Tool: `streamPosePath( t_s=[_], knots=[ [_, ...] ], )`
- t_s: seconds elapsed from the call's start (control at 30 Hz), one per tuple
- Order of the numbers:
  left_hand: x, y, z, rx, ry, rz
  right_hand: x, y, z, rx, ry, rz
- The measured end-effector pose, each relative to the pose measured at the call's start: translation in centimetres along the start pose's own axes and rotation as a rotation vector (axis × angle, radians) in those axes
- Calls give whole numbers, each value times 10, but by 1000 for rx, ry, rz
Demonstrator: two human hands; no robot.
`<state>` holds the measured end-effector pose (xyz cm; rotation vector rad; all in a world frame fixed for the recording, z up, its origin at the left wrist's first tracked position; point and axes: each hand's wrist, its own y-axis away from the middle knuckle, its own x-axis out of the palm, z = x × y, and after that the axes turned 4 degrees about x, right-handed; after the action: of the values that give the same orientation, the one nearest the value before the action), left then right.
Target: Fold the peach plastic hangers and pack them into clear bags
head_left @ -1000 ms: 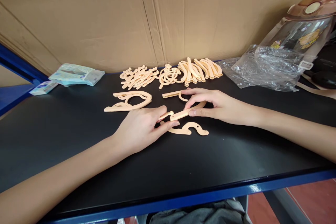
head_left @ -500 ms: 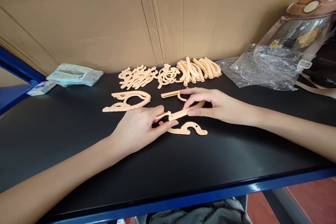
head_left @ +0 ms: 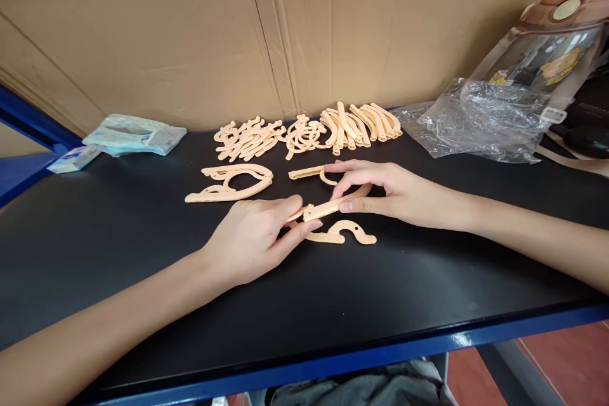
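My right hand (head_left: pixel 387 189) grips a cream plastic folding hanger (head_left: pixel 326 208) by its lower arm, with another of its arms reaching up left past the fingertips. A thin cream strip (head_left: pixel 295 216) is pinched between my left thumb and fingers. Its knobbed end touches the open end of the hanger arm, and my left hand (head_left: pixel 259 235) covers the rest. Just below the hands lie a loose hanger hook (head_left: pixel 353 228) and a curved cream strip (head_left: pixel 326 238), partly hidden by my left thumb. A folded hanger (head_left: pixel 259 185) rests beyond my left hand.
Along the back of the black table (head_left: pixel 304 311) lie piles of thin strips (head_left: pixel 247 139), hooks (head_left: pixel 304 134) and hanger arms (head_left: pixel 364 125). A tissue pack (head_left: pixel 133 134) is at left. Crumpled clear plastic (head_left: pixel 490 117) and a large bottle (head_left: pixel 537 57) stand right, before a cardboard wall (head_left: pixel 190 32).
My left hand has shifted slightly right, bringing the thin strip closer against the end of the hanger arm. My right hand has barely moved and keeps its grip.
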<state>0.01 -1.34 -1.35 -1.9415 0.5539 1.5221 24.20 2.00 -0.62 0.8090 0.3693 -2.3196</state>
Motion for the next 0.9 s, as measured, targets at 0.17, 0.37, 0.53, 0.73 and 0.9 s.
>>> streamPosePath(
  t_s=[0.17,0.37,0.53,0.73,0.9],
  knots=[
    [0,-1,-1,-28,-33,-9,0,1,-1,-16,13,-9],
    [0,-1,-1,-49,-57,-14,0,-1,-6,-31,27,-12],
    [1,-1,-1,-40,-41,-15,0,-2,-6,-34,15,-7],
    [4,-1,1,25,-62,-59,-1,-1,-5,-34,41,1],
    [3,1,1,73,-113,-72,-1,0,-6,-46,59,0]
  ],
)
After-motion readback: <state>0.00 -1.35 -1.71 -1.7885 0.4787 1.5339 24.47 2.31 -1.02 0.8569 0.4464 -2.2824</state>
